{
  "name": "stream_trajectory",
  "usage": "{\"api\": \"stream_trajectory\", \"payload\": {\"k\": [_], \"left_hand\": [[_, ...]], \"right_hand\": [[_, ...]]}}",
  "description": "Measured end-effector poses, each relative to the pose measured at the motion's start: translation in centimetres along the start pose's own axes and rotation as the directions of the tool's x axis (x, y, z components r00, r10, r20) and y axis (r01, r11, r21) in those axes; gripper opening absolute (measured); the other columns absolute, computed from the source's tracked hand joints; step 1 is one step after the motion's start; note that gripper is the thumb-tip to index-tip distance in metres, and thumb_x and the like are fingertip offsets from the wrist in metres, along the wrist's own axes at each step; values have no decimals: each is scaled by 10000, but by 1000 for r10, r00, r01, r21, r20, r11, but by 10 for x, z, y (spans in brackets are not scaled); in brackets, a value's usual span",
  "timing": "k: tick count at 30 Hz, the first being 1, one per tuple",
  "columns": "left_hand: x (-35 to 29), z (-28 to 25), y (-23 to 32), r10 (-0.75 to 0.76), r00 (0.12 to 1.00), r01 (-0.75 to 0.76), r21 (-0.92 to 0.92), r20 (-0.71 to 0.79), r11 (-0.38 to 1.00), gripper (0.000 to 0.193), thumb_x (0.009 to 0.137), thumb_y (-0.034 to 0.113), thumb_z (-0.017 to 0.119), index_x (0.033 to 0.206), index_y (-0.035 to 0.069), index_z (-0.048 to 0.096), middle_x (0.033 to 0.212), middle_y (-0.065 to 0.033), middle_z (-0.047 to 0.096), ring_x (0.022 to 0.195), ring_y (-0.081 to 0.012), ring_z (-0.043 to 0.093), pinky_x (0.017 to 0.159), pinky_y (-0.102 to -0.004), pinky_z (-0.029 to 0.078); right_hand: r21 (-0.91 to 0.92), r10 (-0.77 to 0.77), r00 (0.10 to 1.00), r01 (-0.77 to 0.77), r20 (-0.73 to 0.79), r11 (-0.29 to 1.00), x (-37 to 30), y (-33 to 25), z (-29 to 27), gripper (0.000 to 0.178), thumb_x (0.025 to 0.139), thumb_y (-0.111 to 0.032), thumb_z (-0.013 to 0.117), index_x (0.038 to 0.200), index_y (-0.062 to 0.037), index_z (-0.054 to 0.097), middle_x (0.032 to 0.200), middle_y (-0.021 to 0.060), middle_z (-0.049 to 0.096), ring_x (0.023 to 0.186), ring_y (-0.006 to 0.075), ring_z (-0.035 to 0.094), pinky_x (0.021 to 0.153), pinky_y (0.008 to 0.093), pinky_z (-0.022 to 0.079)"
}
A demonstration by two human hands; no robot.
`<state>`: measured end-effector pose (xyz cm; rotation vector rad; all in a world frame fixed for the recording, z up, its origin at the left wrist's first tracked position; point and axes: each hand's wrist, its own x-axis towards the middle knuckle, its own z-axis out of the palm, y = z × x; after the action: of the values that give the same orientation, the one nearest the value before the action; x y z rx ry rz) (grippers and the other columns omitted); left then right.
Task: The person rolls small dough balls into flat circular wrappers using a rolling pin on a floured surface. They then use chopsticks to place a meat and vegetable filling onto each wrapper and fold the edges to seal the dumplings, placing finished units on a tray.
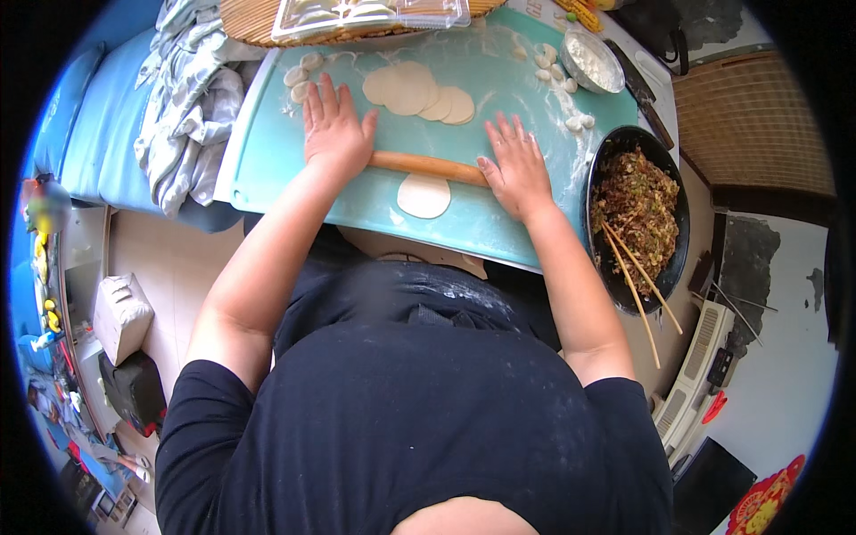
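A wooden rolling pin (pixel 428 167) lies crosswise on the teal mat (pixel 526 223), over the far edge of a round dough wrapper (pixel 423 198). My left hand (pixel 336 129) rests flat on the pin's left end, fingers stretched out and pointing away from me. On the right end lies the palm of my right hand (pixel 519 169), its fingers also extended. Beyond the pin is an overlapping row of rolled wrappers (pixel 406 87). Small dough pieces (pixel 300 78) sit past my left fingertips, and several more dough lumps (pixel 544 61) are at the far right.
A black bowl of chopped filling (pixel 637 201) with chopsticks (pixel 629 272) stands at the right edge. Behind it are a knife (pixel 649 107) and a bowl of flour (pixel 592 61). A clear tray of dumplings (pixel 370 13) sits on a woven mat at the back. Crumpled cloth (pixel 192 98) lies left.
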<state>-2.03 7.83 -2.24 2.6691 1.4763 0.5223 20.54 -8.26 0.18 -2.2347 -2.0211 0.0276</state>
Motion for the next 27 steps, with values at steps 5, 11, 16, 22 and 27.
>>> {"api": "stream_trajectory", "payload": {"k": [5, 11, 16, 22, 27], "left_hand": [[-33, -27, 32, 291, 912, -235, -216, 287, 948, 482, 857, 221, 542, 1266, -11, 434, 1369, -205, 343, 1285, -367, 301, 1056, -438, 269], [-25, -27, 58, 200, 876, 44, -487, 438, 872, 152, 748, 183, 656, 813, 48, 633, 870, -129, 595, 861, -312, 575, 761, -382, 463], [-23, -27, 60, 345, 882, -137, -527, 320, 839, 142, 733, 183, 663, 787, 60, 617, 860, -111, 602, 805, -312, 590, 713, -383, 475], [-17, -26, 59, 380, 788, -121, -483, 484, 867, 158, 723, 166, 666, 839, 69, 620, 831, -95, 617, 786, -282, 600, 696, -376, 477], [-6, -32, 56, 300, 844, 33, -602, 444, 797, 173, 720, 166, 677, 855, 71, 622, 834, -94, 619, 804, -274, 598, 706, -375, 477]], "right_hand": [[54, -5, 999, 2, 52, 999, -52, -16, 0, 564, 854, -385, 503, 1311, -68, 409, 1436, 127, 300, 1351, 303, 224, 1096, 448, 186], [191, -158, 954, 210, -256, 959, -86, -29, -2, 370, 688, -135, 682, 1020, -67, 535, 1149, 108, 558, 1119, 301, 505, 945, 433, 384], [217, -144, 923, 232, -357, 948, -90, -27, 2, 383, 649, -116, 700, 994, -73, 539, 952, 82, 603, 885, 267, 580, 768, 381, 453], [208, -134, 908, 232, -397, 950, -90, -27, 5, 384, 653, -126, 701, 997, -72, 537, 878, 74, 605, 804, 261, 584, 682, 363, 455], [194, -137, 902, 233, -410, 953, -90, -28, 6, 380, 660, -129, 700, 997, -67, 536, 885, 70, 602, 813, 258, 582, 682, 358, 453]]}}
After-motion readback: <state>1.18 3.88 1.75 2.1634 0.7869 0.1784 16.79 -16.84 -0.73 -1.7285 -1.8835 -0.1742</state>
